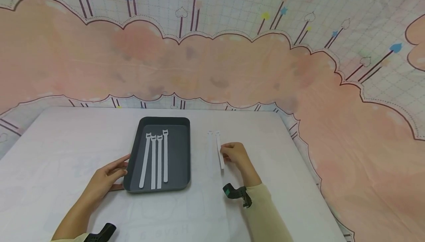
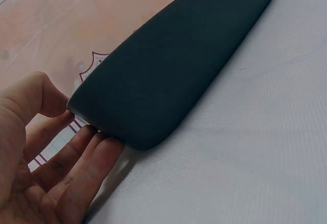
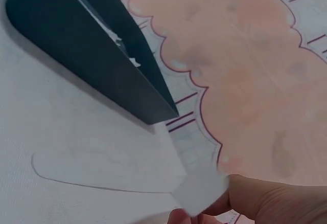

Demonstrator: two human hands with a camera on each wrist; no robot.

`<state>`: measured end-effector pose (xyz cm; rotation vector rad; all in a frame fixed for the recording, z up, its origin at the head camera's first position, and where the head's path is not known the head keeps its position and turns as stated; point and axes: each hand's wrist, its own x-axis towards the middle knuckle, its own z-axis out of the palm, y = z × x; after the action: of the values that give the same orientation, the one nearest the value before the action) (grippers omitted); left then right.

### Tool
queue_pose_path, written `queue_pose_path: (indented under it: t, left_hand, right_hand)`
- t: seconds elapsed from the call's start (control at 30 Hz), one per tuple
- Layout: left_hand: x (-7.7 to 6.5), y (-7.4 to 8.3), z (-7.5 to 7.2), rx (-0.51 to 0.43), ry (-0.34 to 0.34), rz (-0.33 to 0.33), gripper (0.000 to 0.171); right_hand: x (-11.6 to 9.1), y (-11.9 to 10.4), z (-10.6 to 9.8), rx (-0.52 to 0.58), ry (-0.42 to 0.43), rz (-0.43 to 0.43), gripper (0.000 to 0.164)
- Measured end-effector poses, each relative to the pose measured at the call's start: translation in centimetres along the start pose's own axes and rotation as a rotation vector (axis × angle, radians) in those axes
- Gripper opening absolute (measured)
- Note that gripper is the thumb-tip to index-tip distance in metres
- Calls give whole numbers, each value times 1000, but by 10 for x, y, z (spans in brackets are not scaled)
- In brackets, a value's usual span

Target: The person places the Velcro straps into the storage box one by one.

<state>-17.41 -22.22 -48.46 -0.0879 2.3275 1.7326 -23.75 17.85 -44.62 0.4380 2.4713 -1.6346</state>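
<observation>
Several white cable-tie straps (image 1: 159, 162) with slotted heads lie side by side, lengthwise, in the dark grey tray (image 1: 179, 153). My left hand (image 1: 105, 178) touches the tray's left side from outside, thumb and fingertips against its rim and wall in the left wrist view. Right of the tray, my right hand (image 1: 236, 154) pinches another white strap (image 1: 218, 144) between thumb and fingers, its slotted head pointing away. In the right wrist view a pale end of this strap (image 3: 200, 191) shows at my fingers. One more white strap (image 1: 210, 149), faint against the cloth, lies just left of it.
A white cloth-covered table (image 1: 186, 216) bears everything. Beyond its far edge hangs a backdrop (image 1: 199, 68) with pink clouds and drawn candles. Each wrist carries a black camera mount (image 1: 237, 192).
</observation>
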Motion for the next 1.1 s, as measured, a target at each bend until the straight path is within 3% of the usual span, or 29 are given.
queue_pose_path:
  t: [0.5,1.1]
  left_hand:
    - [0,1,-1,12,3,8,58]
    - [0,-1,-1,10,-11,5,58]
  right_hand:
    - [-10,-13,0,177,-133,-11,31]
    - [-17,-36,23,208,-248,-31,32]
